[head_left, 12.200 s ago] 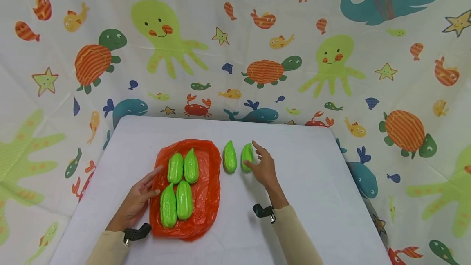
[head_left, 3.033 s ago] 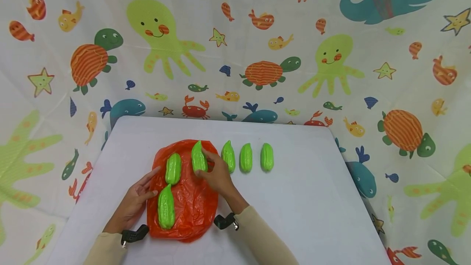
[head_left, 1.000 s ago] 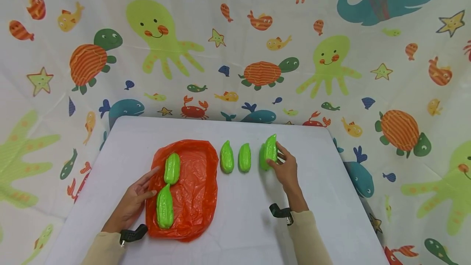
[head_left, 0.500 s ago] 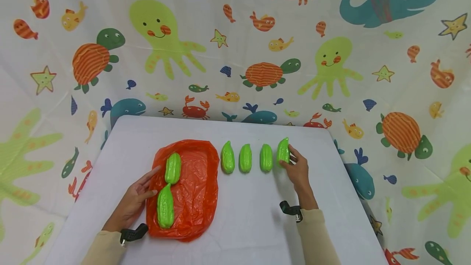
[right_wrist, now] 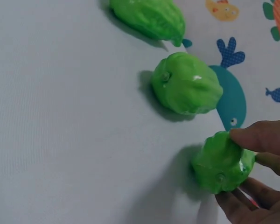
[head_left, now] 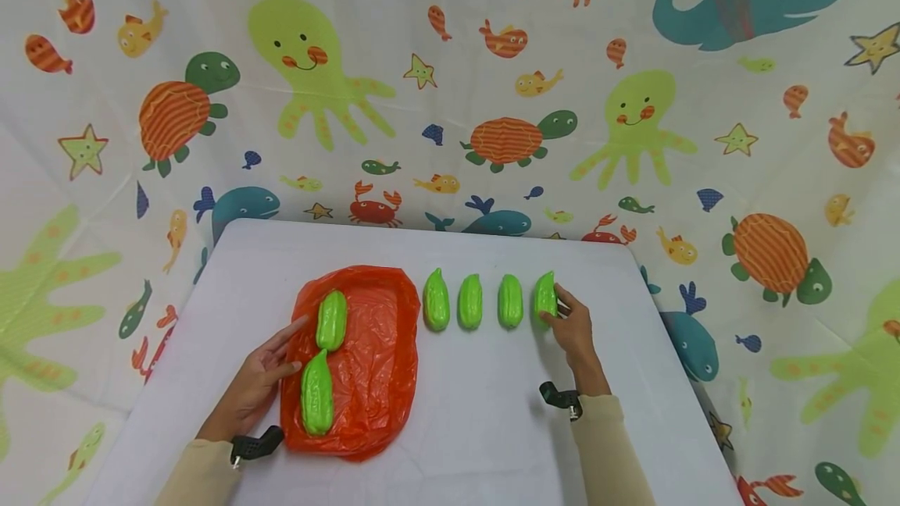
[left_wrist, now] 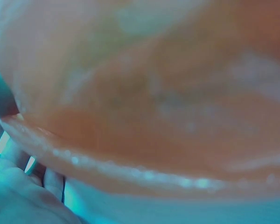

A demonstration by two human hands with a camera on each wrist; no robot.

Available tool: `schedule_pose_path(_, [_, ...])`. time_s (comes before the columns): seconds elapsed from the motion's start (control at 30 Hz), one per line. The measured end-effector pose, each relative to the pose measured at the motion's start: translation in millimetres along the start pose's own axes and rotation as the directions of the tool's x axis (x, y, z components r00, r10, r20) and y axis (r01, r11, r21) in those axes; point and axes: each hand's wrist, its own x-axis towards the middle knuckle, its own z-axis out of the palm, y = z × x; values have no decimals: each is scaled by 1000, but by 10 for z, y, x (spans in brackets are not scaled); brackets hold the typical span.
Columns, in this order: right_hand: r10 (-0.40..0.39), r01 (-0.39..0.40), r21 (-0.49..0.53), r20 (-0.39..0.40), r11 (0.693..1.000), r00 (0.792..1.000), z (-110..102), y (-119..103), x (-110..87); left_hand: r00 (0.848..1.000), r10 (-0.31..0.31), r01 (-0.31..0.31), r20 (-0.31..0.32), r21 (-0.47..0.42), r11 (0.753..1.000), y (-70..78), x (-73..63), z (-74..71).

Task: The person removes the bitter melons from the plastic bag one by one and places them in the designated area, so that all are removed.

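My right hand (head_left: 573,326) holds a shiny, ribbed green gourd (head_left: 544,299) at the right end of a row on the white table. In the right wrist view, the thumb and fingers pinch this gourd (right_wrist: 219,165) from two sides; whether its underside touches the table is hard to tell. My left hand (head_left: 256,385) grips the left rim of a red, plastic-covered tray (head_left: 376,381), thumb over the edge and fingers outside. Inside the tray, on its left side, lie two more gourds, one (head_left: 331,321) behind the other (head_left: 317,395). The left wrist view is mostly blurred tray wall (left_wrist: 144,135).
Three gourds stand in line between the tray and my right hand: a left one (head_left: 437,301), a middle one (head_left: 470,302) and a right one (head_left: 510,301). Behind the white table (head_left: 478,412) hangs a curtain (head_left: 450,162) printed with sea animals.
Over these frames, gourds have gone from the tray's right side into the row. Lately my right hand has carried one rightward past the third gourd and lowered it. My left hand stays put.
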Motion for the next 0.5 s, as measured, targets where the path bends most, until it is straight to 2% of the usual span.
schedule_pose_path(0.23, [24,-24,-14,18,1000,1000,1,45,21,1000,0,0,3,7,1000,15,-4,17])
schedule_pose_path(0.5, [18,-18,-28,-21,999,1000,-1,21,0,1000,9,-9,11,2,1000,23,-6,20])
